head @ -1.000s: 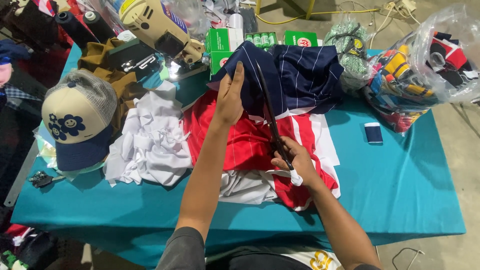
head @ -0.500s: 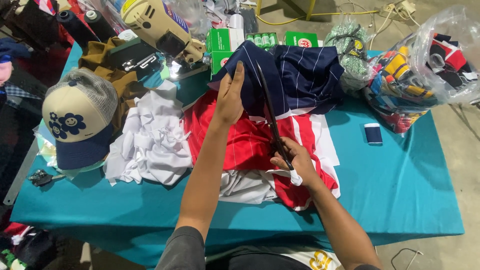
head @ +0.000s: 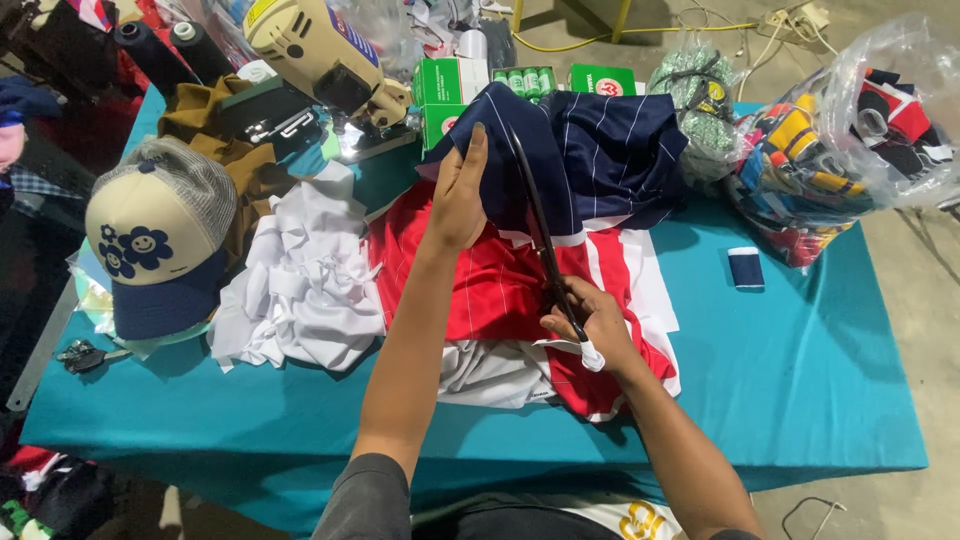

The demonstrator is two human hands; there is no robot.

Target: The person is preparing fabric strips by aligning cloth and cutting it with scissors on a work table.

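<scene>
Scissors (head: 540, 235) run from my right grip (head: 590, 325), clenched on their handles at centre frame, up to navy striped fabric (head: 600, 150) pinched by my left grip (head: 458, 195)

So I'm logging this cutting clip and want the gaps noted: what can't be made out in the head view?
- Scissors: the handles are wrapped by the right hand, and where the blades meet the navy striped cloth is unclear.
- Left hand: fingertips hidden behind the navy cloth.
- Sewing machine: cut off by the top edge.
- Clear bag of garments: contents blurred by plastic glare.
- Small dark tool at the table's left edge: too small to tell.
</scene>
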